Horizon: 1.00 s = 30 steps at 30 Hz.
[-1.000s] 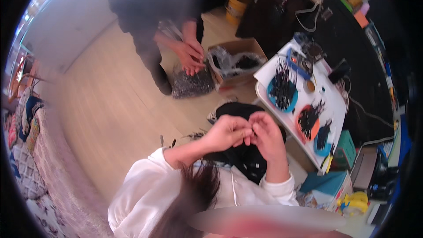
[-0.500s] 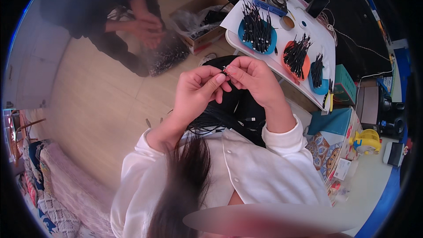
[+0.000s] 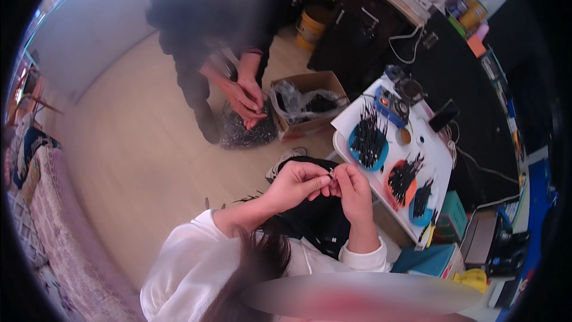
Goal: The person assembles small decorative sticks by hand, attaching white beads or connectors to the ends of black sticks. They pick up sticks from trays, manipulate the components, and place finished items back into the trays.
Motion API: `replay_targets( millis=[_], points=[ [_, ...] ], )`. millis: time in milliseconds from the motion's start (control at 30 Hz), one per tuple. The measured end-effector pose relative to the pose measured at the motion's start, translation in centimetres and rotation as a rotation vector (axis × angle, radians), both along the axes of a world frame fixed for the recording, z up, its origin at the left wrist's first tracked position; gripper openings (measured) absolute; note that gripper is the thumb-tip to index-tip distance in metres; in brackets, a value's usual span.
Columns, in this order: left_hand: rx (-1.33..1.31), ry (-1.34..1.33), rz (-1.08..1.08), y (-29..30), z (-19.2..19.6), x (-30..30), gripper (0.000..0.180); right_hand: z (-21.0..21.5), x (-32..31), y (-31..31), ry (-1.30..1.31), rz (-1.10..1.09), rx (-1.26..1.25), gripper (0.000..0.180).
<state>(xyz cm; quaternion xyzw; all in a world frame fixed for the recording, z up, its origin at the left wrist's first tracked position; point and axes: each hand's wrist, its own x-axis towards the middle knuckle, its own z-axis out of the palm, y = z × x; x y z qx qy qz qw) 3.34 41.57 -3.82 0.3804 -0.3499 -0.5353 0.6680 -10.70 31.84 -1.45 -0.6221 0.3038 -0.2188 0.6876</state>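
White table [image 3: 440,156] stands alongside; left hand [image 3: 300,183] and right hand [image 3: 353,188] pinch, fingertips together, a dark wire end [image 3: 331,175] between them, judged light, flexible, and best gripped behind its fragile tip.

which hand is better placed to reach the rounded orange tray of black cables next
Likely the right hand: it is nearer the rounded orange tray, while the left hand sits farther left. Both meet at a small dark piece.

3 trays [image 3: 411,191] of black cables [image 3: 367,143] on a table [image 3: 438,158] suggest a small workshop.
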Motion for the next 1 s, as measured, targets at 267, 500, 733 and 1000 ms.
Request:
replay_targets(
  millis=[267,500,733,1000],
  points=[
    [0.051,-0.071,-0.001,-0.1,-1.1,0.7,0.016,0.1,0.0,-1.2,-0.005,0.127,-0.034,0.016],
    [0.105,0.128,-0.186,0.1,-0.9,1.7,0.018,0.2,0.3,-0.8,-0.067,0.133,-0.028,0.011],
    [0.047,0.182,-0.224,0.1,-1.0,1.8,0.017,-0.4,0.1,-0.5,-0.125,0.133,-0.017,0.008],
    [0.024,0.173,-0.217,0.2,-0.9,1.3,0.018,-1.1,0.1,-0.6,-0.193,0.128,0.304,0.011]
  ],
)
